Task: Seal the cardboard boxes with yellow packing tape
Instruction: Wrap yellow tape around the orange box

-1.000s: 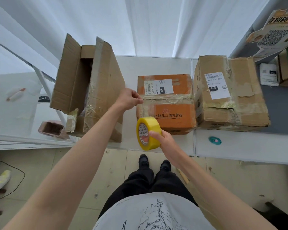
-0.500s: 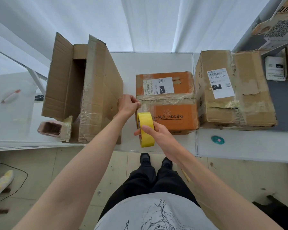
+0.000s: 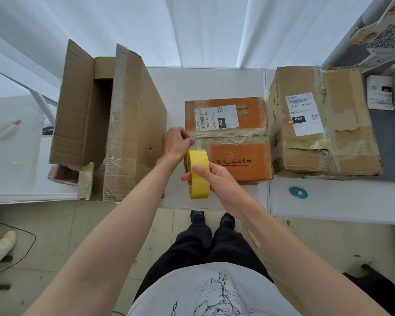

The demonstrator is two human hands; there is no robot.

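My right hand (image 3: 217, 179) grips a roll of yellow packing tape (image 3: 198, 173), held on edge just in front of an orange cardboard box (image 3: 235, 160). My left hand (image 3: 177, 142) pinches the pulled-out tape end against the box's left edge, at the centre seam. That seam carries old wrinkled clear tape and a white shipping label sits above it. A tall brown box (image 3: 123, 124) with open flaps stands on the left. A larger worn brown box (image 3: 324, 142) lies on the right.
All boxes sit on a white table (image 3: 214, 83) whose front edge runs just below my hands. A small teal disc (image 3: 298, 192) lies near that edge on the right. More cartons (image 3: 383, 37) stack at the far right. A cable and shoe lie on the floor left.
My right hand turned the tape roll edge-on and raised it toward the orange box. My left hand moved down and right to the box's seam, drawing the tape end with it.
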